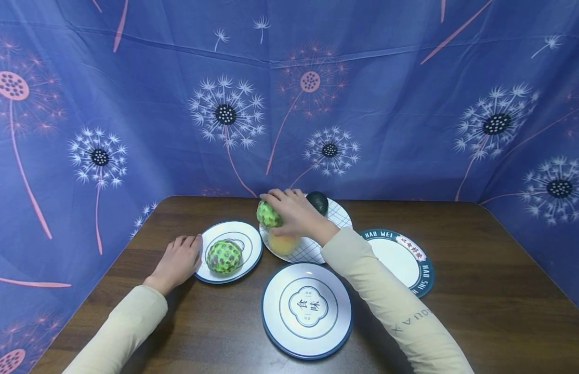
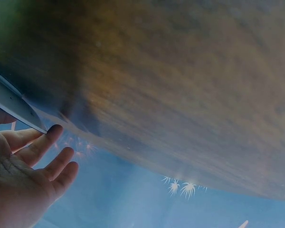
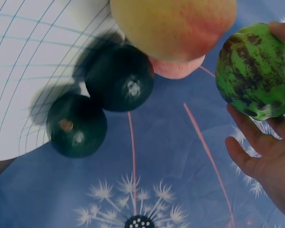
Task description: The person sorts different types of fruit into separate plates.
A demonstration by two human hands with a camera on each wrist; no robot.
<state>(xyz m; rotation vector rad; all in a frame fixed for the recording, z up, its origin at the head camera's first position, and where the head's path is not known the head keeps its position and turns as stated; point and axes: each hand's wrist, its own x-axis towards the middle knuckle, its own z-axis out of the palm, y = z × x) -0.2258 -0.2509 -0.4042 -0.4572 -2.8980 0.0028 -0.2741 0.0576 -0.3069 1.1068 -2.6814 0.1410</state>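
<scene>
My right hand grips a knobbly green custard apple with dark patches, above the left side of a grid-patterned plate. A yellow peach lies under this hand. Two dark green avocados show at the plate's edge in the right wrist view. On the left, my left hand rests its fingers against the rim of a white, blue-edged plate. In the left wrist view, fingertips touch that rim, the other fingers spread. Another custard apple sits on this plate.
A white plate with blue rim and Chinese characters stands at the front centre. To the right lies a green-rimmed plate, partly behind the right sleeve. The wooden table meets a blue dandelion-patterned cloth at its back.
</scene>
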